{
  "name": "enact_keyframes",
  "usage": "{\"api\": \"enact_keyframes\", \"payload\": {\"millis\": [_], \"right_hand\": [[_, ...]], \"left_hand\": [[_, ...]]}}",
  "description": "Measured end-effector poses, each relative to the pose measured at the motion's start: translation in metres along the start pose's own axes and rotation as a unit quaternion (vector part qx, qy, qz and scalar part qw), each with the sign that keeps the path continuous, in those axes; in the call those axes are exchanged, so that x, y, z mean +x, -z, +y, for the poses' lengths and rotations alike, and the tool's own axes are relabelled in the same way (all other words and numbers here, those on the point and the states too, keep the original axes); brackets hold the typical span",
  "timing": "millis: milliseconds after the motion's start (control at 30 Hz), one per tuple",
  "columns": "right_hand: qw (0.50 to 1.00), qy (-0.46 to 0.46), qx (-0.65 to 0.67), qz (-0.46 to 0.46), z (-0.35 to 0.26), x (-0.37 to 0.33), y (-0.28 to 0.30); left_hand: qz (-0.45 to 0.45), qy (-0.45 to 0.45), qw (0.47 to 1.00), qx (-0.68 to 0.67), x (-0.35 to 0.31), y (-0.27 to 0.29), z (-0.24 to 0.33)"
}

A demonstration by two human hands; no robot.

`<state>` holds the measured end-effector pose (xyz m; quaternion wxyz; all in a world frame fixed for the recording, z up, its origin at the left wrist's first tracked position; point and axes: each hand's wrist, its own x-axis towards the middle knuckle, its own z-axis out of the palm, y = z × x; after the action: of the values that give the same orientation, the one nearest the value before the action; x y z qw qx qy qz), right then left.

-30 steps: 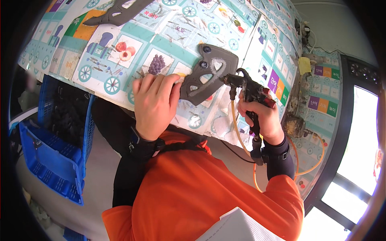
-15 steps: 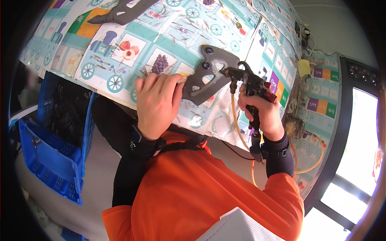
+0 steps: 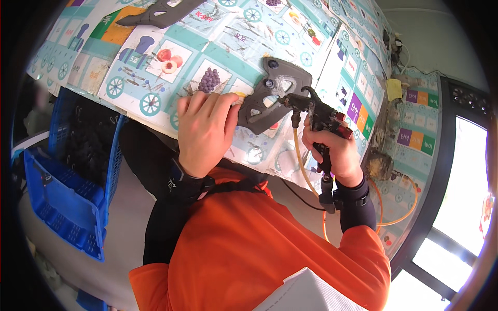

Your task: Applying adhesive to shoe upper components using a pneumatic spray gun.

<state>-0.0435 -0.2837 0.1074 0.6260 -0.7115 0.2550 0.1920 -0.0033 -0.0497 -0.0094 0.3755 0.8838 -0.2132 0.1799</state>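
Note:
A dark grey flat part with several cut-out openings (image 3: 275, 103) lies on the covered table. My left hand (image 3: 206, 132) rests on the table at the part's left side, fingers stretched out, with the thumb near its edge; nothing shows in it. In my right hand (image 3: 338, 153) is a black spray gun (image 3: 322, 116), gripped by its handle. The gun's nozzle points left, over the part's right edge, and a yellowish hose (image 3: 302, 155) hangs down from its front.
A similar grey part (image 3: 161, 13) lies at the table's far left. Fruit-and-train printed sheets (image 3: 228, 39) cover the table. Blue crates (image 3: 67, 207) stand at the lower left, one holding dark pieces. An orange hose (image 3: 410, 212) loops at the right, beside a dark-framed glass door (image 3: 441, 197).
My right hand has shifted slightly left with the spray gun, bringing its nozzle further over the grey part's right side. My left hand stays at the part's left side.

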Motion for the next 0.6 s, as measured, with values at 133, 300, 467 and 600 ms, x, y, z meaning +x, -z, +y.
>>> {"api": "enact_keyframes", "payload": {"millis": [133, 300, 467, 600], "right_hand": [[0.999, 0.004, -0.005, -0.034, -0.002, 0.003, -0.006], [0.999, -0.019, 0.004, -0.04, -0.003, -0.001, -0.012], [0.997, -0.018, -0.063, -0.033, 0.0, -0.01, -0.012], [0.998, -0.036, -0.015, -0.048, 0.004, -0.015, -0.006]], "left_hand": [[-0.013, -0.001, 1.0, 0.001, -0.001, 0.0, 0.0], [-0.004, 0.003, 1.0, 0.0, -0.001, -0.001, -0.001], [-0.004, 0.007, 1.0, -0.008, -0.001, -0.001, -0.001], [-0.004, 0.002, 1.0, 0.003, -0.002, -0.001, -0.002]]}}
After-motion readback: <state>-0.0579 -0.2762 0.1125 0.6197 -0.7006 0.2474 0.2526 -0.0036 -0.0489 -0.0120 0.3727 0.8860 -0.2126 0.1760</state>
